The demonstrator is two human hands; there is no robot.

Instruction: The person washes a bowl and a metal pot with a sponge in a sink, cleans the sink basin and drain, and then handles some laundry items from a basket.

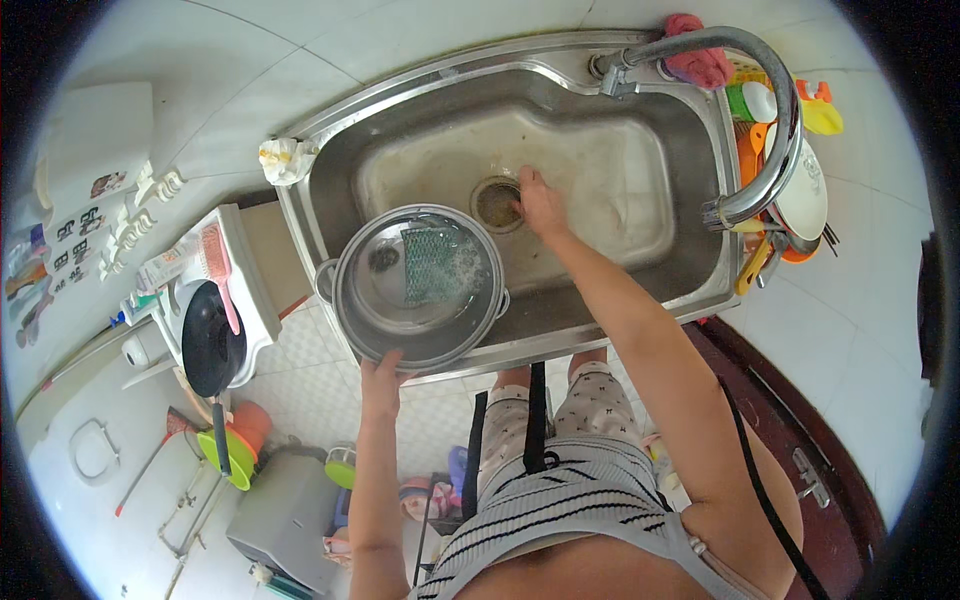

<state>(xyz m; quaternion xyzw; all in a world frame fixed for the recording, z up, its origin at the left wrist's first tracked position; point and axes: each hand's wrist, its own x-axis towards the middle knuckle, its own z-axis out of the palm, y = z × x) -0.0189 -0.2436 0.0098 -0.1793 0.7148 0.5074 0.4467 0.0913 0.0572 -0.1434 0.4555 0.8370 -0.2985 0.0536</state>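
Note:
A round metal pot [352, 330] with loop handles stands at the sink's near left corner, partly over the front rim. Soapy water and a green mesh scouring cloth [433, 265] are inside, beside a small dark round patch I cannot identify. My left hand [382, 384] grips the pot's near rim. Down in the stainless steel sink [622, 180], my right hand [541, 204] reaches to the right edge of the drain [495, 206]. Its fingertips touch or nearly touch the drain ring; whether they pinch anything is hidden.
A curved chrome faucet [784, 97] arches over the sink's right side. Beyond that edge are plates [799, 187], utensils and spray bottles. A pink cloth [694, 52] lies behind the faucet, crumpled tissue [285, 161] at the left corner. A black wok [214, 337] is further left.

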